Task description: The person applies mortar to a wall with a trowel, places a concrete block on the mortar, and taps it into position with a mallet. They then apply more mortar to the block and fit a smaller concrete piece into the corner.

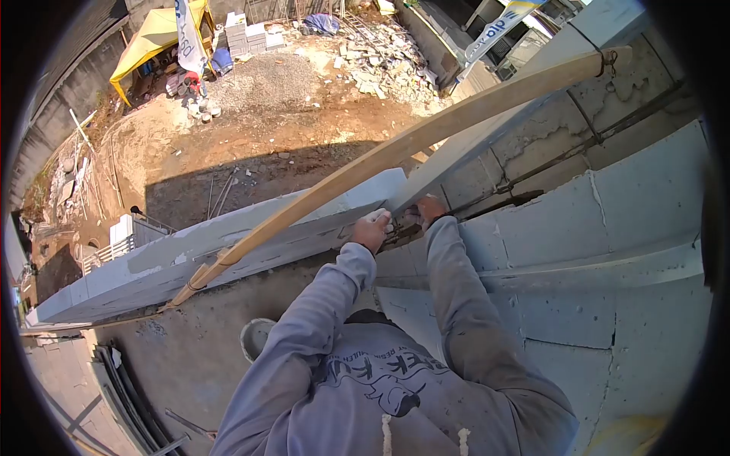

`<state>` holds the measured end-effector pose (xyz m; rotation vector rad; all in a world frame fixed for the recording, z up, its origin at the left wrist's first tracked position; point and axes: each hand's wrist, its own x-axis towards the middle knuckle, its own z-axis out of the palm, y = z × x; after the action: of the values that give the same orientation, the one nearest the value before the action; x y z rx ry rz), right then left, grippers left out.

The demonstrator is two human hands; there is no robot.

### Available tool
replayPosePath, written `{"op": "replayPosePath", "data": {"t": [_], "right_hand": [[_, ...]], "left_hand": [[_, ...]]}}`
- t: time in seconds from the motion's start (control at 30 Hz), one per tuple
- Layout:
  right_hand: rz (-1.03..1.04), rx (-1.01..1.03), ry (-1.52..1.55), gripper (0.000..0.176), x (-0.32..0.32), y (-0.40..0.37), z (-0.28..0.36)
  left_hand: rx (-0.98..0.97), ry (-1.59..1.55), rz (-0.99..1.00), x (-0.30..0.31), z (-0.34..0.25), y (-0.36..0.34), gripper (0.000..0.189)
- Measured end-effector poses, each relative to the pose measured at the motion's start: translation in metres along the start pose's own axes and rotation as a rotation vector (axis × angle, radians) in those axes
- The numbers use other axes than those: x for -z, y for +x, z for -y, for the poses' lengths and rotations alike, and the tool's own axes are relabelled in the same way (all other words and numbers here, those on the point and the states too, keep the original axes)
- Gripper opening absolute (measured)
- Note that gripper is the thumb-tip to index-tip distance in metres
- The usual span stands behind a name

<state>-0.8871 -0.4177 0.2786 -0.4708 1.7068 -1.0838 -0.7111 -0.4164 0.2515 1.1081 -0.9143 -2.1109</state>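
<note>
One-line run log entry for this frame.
left hand: at wall junction, grip unclear | right hand: close by, fingertips hidden | curved wooden strip: slants past both hands | bucket: beside left arm

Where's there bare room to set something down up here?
The grey floor looks bare between the bucket, the pale block wall and the dark bars. It's crowded at the corner, where the left hand and right hand are close to the long beam.
</note>
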Motion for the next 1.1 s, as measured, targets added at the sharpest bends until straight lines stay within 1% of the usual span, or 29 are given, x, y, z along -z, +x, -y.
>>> {"op": "replayPosePath", "data": {"t": [0.07, 0.13, 0.17, 0.23, 0.27, 0.3, 0.33, 0.37, 0.4, 0.47, 0.5, 0.57, 0.6, 0.67, 0.7, 0.73, 0.77, 0.83, 0.9, 0.93, 0.97, 1.03, 1.1], "right_hand": [[-0.009, -0.021, -0.009, 0.018, -0.002, -0.003, 0.006], [-0.002, -0.007, 0.000, 0.020, -0.004, -0.002, 0.007], [0.008, -0.002, 0.012, 0.022, -0.003, -0.002, 0.005], [0.013, 0.025, -0.032, 0.021, 0.000, 0.002, 0.000], [0.020, 0.058, -0.068, 0.021, 0.002, 0.006, -0.003], [0.016, 0.058, -0.068, 0.021, 0.006, 0.012, -0.007], [0.061, 0.224, -0.336, 0.020, 0.015, 0.023, -0.016], [0.109, 0.387, -0.606, 0.019, 0.023, 0.034, -0.026], [0.110, 0.383, -0.608, 0.019, 0.030, 0.050, -0.039], [0.112, 0.544, -0.521, 0.018, 0.038, 0.075, -0.061], [0.109, 0.539, -0.520, 0.018, 0.035, 0.063, -0.054], [0.072, 0.465, -0.858, 0.019, 0.021, 0.024, -0.021], [0.072, 0.469, -0.861, 0.019, 0.021, 0.024, -0.018], [0.071, 0.675, -1.009, 0.019, 0.022, 0.023, -0.016], [0.073, 0.674, -1.011, 0.019, 0.020, 0.022, -0.016], [0.056, 0.455, -0.646, 0.021, 0.017, 0.021, -0.017], [0.037, 0.234, -0.282, 0.022, 0.014, 0.020, -0.018], [0.058, 0.249, -0.249, 0.023, 0.011, 0.009, -0.009], [0.074, 0.264, -0.216, 0.025, 0.011, -0.001, 0.002], [0.075, 0.228, -0.177, 0.024, 0.010, -0.005, 0.008], [0.077, 0.193, -0.137, 0.023, 0.010, -0.007, 0.012], [0.052, 0.189, -0.133, 0.022, 0.010, -0.007, 0.015], [0.035, 0.188, -0.133, 0.022, 0.009, -0.013, 0.024]], "left_hand": [[0.006, -0.034, -0.026, -0.007, 0.003, 0.007, 0.047], [-0.034, -0.078, -0.106, -0.010, 0.008, 0.017, 0.044], [-0.033, -0.087, -0.104, -0.012, 0.012, 0.021, 0.044], [-0.004, -0.211, -0.199, -0.017, 0.002, 0.014, 0.035], [-0.004, -0.211, -0.196, -0.019, -0.003, 0.010, 0.035], [-0.065, -0.151, -0.221, -0.020, -0.006, 0.007, 0.034], [-0.126, -0.093, -0.248, -0.021, -0.005, 0.007, 0.033], [-0.123, -0.097, -0.249, -0.020, -0.001, 0.012, 0.033], [-0.134, -0.085, -0.247, -0.017, 0.009, 0.021, 0.032], [-0.139, -0.065, -0.243, -0.014, 0.014, 0.025, 0.031], [-0.114, -0.118, -0.243, -0.016, 0.011, 0.023, 0.032], [-0.093, -0.176, -0.241, -0.020, 0.013, 0.025, 0.032], [-0.130, -0.195, -0.258, -0.021, 0.015, 0.026, 0.031], [-0.167, -0.217, -0.277, -0.021, 0.019, 0.031, 0.030], [-0.122, -0.227, -0.291, -0.022, 0.015, 0.029, 0.028], [-0.077, -0.236, -0.305, -0.023, 0.012, 0.027, 0.027], [-0.076, -0.235, -0.306, -0.023, 0.014, 0.028, 0.027], [-0.137, -0.191, -0.304, -0.023, 0.017, 0.031, 0.027], [-0.146, -0.215, -0.289, -0.024, 0.015, 0.032, 0.027], [-0.154, -0.238, -0.276, -0.025, 0.012, 0.030, 0.026], [-0.154, -0.234, -0.272, -0.026, 0.010, 0.027, 0.026], [-0.122, -0.303, -0.228, -0.031, -0.008, 0.014, 0.025], [-0.125, -0.319, -0.228, -0.034, -0.015, 0.010, 0.025]]}}
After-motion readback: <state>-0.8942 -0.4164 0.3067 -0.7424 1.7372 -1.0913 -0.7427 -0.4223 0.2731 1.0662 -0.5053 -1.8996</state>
